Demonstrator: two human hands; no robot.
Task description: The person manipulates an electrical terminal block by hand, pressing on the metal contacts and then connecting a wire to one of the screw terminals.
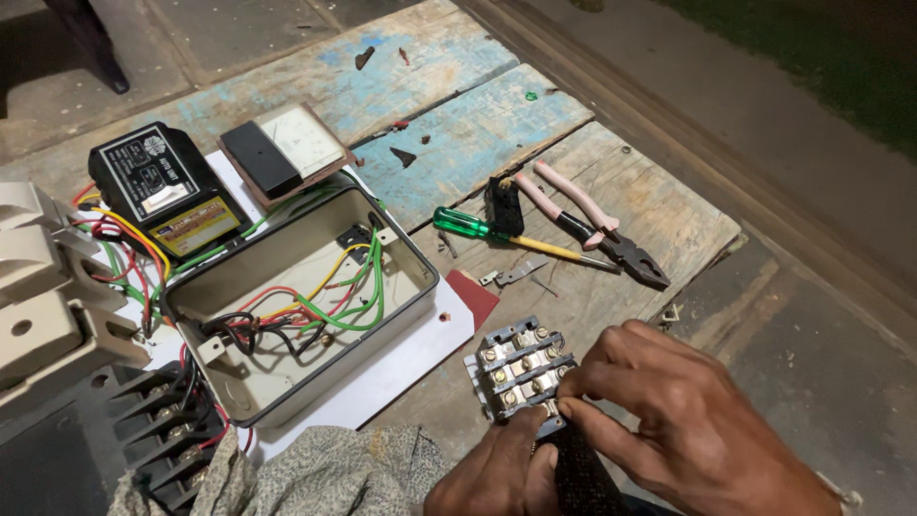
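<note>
Terminal block (521,368) held at the near edge of the plank bench (659,205), both hands on it.
Right hand (688,420) pinches its near edge; left hand (497,473) closed around the dark grip (578,473) below. Looks rigid, small, light; brittle body, loose screws likely, so hold the sides.

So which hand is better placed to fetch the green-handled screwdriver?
Probably the right hand: it lies on the same side as the green-handled screwdriver and only pinches the terminal block with its fingertips. The left hand sits low, gripping a dark handle beneath the block.
</note>
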